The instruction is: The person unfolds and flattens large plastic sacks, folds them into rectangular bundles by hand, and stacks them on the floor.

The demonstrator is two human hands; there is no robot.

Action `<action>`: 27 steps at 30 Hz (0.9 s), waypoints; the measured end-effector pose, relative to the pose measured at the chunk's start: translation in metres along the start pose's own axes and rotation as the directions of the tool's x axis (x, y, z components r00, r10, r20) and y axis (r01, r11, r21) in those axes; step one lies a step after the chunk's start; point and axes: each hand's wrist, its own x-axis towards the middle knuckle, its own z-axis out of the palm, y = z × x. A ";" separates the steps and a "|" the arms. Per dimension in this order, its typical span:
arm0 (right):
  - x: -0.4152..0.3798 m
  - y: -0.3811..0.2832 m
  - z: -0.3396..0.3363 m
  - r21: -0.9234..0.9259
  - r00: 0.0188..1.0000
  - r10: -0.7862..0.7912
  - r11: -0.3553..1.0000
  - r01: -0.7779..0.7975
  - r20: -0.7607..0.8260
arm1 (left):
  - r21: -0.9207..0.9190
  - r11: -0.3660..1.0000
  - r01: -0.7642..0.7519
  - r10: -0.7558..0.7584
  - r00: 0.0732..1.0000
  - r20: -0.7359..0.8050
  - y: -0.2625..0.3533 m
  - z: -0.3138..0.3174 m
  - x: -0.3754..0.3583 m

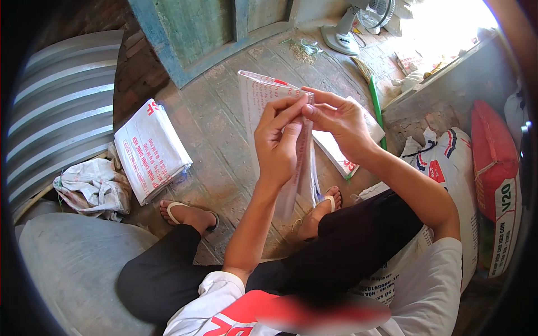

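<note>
While both hands pinched its top edge, a folded printed sack hung above the floor

As the left hand [278, 140] gripped the fold of the printed sack [254, 106] between thumb and bunched fingers, the right hand [344, 126] pinched the same edge just beside it. The sack hung over the brick floor [207, 112], between the knees. It looked light and pliable, probably slick and unlikely to break, though loose layers could slide apart; the thick folded edge seemed the surest hold. Folded sacks [154, 151] lay near the left foot [188, 215].
</note>
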 end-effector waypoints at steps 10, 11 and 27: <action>0.001 -0.015 -0.039 -0.568 0.912 -0.410 0.754 0.330 -0.014 | 0.450 0.886 -0.112 0.270 0.914 -0.304 -0.034 -0.082 0.023; 0.000 -0.020 -0.041 -0.591 0.898 -0.439 0.729 0.345 -0.017 | 0.423 0.901 -0.101 0.211 0.952 -0.221 -0.036 -0.090 0.020; -0.005 -0.046 -0.080 -0.772 0.735 -0.628 0.325 0.546 0.255 | 0.667 0.613 -0.424 0.269 0.906 0.328 -0.020 -0.010 0.017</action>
